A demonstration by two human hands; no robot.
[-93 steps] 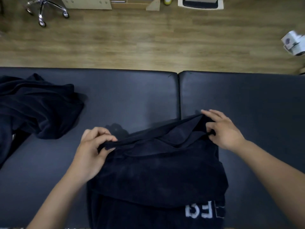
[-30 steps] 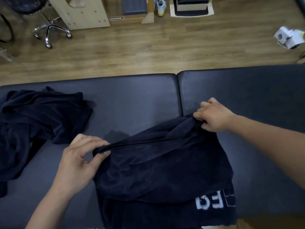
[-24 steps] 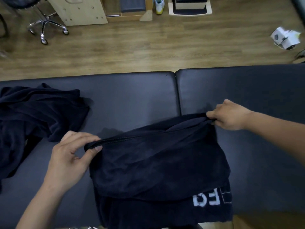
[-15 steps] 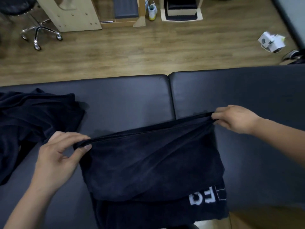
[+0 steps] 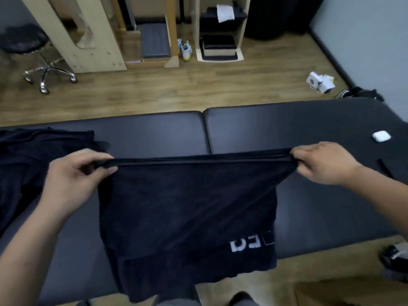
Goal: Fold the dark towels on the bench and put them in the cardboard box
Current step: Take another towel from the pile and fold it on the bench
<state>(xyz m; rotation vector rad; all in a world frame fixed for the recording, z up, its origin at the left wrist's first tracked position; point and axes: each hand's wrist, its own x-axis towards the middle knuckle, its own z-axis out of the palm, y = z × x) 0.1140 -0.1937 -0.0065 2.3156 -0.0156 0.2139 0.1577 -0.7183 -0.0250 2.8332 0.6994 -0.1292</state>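
Note:
A dark towel (image 5: 187, 213) with white letters near its lower right hangs doubled over, its top edge stretched taut above the black padded bench (image 5: 276, 129). My left hand (image 5: 75, 180) pinches the top left corner and my right hand (image 5: 324, 164) grips the top right corner. The towel's lower edge drapes past the bench's near side. A second dark towel (image 5: 33, 155) lies crumpled on the bench at the far left. A brown cardboard surface (image 5: 353, 292), probably the box, shows at the bottom right corner.
A small white case (image 5: 381, 136) rests on the bench at the right. Beyond the bench are wood floor, a rolling stool (image 5: 33, 51), wooden furniture (image 5: 95, 34) and a white box (image 5: 320, 82) on the floor. A dark object (image 5: 395, 259) sits at the lower right.
My hands have moved apart and lifted, pulling the towel's top edge straight and taut. My view has tilted up, showing more of the room and the bench's right end.

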